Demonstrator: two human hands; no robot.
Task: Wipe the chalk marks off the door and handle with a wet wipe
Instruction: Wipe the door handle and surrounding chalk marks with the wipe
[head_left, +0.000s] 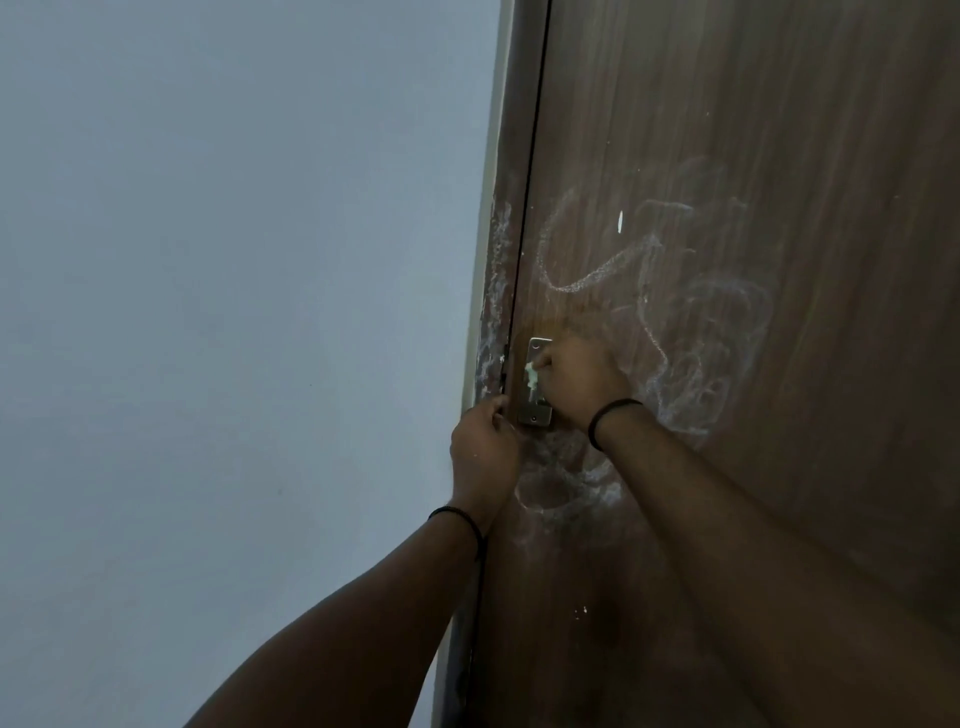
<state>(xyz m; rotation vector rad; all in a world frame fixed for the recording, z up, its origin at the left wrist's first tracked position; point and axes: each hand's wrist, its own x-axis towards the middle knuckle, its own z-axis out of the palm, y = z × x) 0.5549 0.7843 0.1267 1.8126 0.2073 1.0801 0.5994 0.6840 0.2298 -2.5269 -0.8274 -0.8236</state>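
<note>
A brown wooden door (753, 156) fills the right half of the view, covered with white chalk scribbles (691, 322) around and below a metal handle plate (536, 410). My right hand (576, 384) grips a small pale wet wipe (531, 376) and presses it against the plate. The handle itself is hidden behind that hand. My left hand (483, 447) sits at the door's edge just left of the plate, fingers curled around the edge. Chalk smears also cover the door frame (493, 291).
A plain pale grey wall (234, 312) takes up the left half of the view. The dark gap between door and frame runs down beside the plate. Both forearms reach up from the bottom, each with a black wrist band.
</note>
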